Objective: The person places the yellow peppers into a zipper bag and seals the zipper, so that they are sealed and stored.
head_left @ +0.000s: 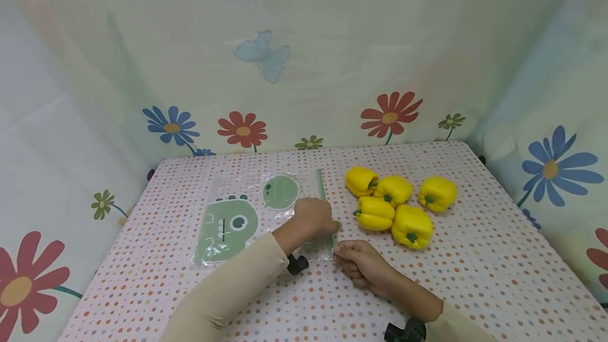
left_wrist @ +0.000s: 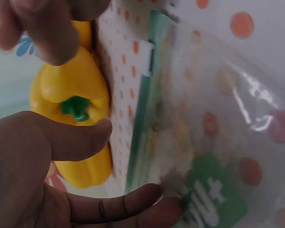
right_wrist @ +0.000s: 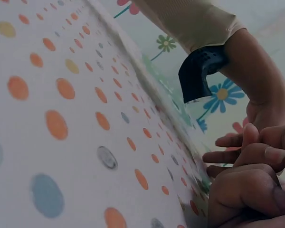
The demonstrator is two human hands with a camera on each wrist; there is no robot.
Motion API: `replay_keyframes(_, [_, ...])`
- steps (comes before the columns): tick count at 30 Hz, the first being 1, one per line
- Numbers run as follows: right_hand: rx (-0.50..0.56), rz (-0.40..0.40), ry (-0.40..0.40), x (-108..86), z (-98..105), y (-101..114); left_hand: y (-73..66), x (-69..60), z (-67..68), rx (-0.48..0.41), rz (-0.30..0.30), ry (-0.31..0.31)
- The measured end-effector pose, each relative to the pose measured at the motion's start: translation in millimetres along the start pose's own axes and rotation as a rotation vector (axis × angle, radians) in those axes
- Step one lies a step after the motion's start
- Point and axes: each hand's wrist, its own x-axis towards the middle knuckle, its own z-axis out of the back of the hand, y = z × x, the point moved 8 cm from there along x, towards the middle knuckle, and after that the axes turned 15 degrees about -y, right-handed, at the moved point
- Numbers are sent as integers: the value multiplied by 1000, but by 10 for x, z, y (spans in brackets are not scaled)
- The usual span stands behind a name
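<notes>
A clear plastic zip bag [head_left: 280, 192] with a green cartoon print lies flat on the table, its green zip strip [head_left: 321, 183] on the right. My left hand [head_left: 313, 216] is over the zip side. In the left wrist view its thumb stands apart from the fingers, and its lower fingertips [left_wrist: 149, 192] touch the plastic. A white slider [left_wrist: 146, 59] sits on the strip there. My right hand [head_left: 363, 264] has its fingers curled and appears to pinch the bag's near right corner; the fingertips' contact is partly hidden.
Several yellow bell peppers [head_left: 412, 227] with green stems lie just right of the bag. Dotted cloth covers the table [head_left: 285, 313]. A flower-printed curtain [head_left: 332, 67] stands behind and at both sides. A dark camera is strapped to each wrist.
</notes>
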Motion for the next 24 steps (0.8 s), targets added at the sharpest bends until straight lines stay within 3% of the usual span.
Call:
replay_keyframes(7, [29, 31, 27, -2, -21, 4, 89, 62, -183, -49, 19, 18])
replay_keyframes(17, [17, 33, -78, 38, 75, -8, 257, 69, -213, -301, 55, -13])
replay_keyframes(20, [-24, 48, -147, 59, 116, -4, 315, 29, -205, -356, 56, -53])
replay_keyframes(24, [-87, 69, -225, 73, 159, 13, 359, -58, -107, -396, 43, -162])
